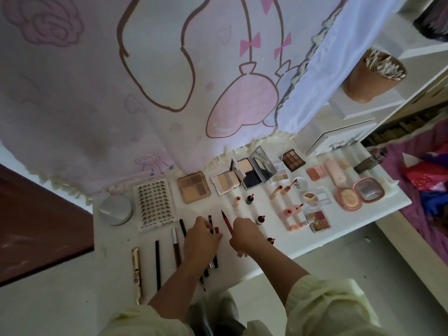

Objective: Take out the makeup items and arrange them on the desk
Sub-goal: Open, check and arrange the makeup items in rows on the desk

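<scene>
White desk bears palettes, pencils (lipsticks, perhaps).

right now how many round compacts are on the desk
3: a grey round compact at the left end beside the lash card, a small white one mid-right, and an open pink one at the right end. None seem hidden.

False-lash card, near the desk's left back corner: "BABX", upside down, on its front edge. Small round clear lid, toward the right back: "alba"-like lettering, uncertain. Gold tube print unreadable.
</scene>
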### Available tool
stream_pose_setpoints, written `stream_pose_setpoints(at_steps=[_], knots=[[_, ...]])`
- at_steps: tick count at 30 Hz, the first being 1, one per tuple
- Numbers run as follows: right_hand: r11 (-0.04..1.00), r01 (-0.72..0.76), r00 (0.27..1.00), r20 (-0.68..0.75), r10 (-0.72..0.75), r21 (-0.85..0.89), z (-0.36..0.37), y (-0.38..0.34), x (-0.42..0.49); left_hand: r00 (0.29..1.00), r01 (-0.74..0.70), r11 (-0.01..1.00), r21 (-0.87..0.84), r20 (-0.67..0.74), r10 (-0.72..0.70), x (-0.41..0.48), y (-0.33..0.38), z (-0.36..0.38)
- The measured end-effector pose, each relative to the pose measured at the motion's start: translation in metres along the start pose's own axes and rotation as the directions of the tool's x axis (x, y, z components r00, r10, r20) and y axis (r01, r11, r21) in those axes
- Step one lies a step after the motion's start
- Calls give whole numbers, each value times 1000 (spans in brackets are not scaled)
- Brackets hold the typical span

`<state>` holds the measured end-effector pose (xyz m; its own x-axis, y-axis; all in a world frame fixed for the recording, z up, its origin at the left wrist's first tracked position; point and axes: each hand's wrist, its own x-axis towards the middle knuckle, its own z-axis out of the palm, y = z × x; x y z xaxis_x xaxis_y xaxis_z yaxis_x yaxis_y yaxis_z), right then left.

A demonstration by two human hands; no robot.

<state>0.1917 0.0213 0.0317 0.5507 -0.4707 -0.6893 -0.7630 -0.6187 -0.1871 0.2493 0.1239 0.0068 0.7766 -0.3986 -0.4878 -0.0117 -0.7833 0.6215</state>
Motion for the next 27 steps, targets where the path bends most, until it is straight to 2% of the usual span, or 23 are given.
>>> stream_pose_setpoints(at_steps=[8, 19, 27], knots=[[1000, -22, 1000, 3, 22, -9, 1, -5, 12, 999, -42, 997, 70, 18, 41, 12, 7, 5], [990, 78, 993, -75, -87, -117, -2, -8, 3, 999, -29, 995, 100, 26, 26, 18, 11, 5], [995, 26, 992, -118, -38, -99, 1, -6, 1, 996, -59, 987, 146, 69, 49, 18, 14, 5]])
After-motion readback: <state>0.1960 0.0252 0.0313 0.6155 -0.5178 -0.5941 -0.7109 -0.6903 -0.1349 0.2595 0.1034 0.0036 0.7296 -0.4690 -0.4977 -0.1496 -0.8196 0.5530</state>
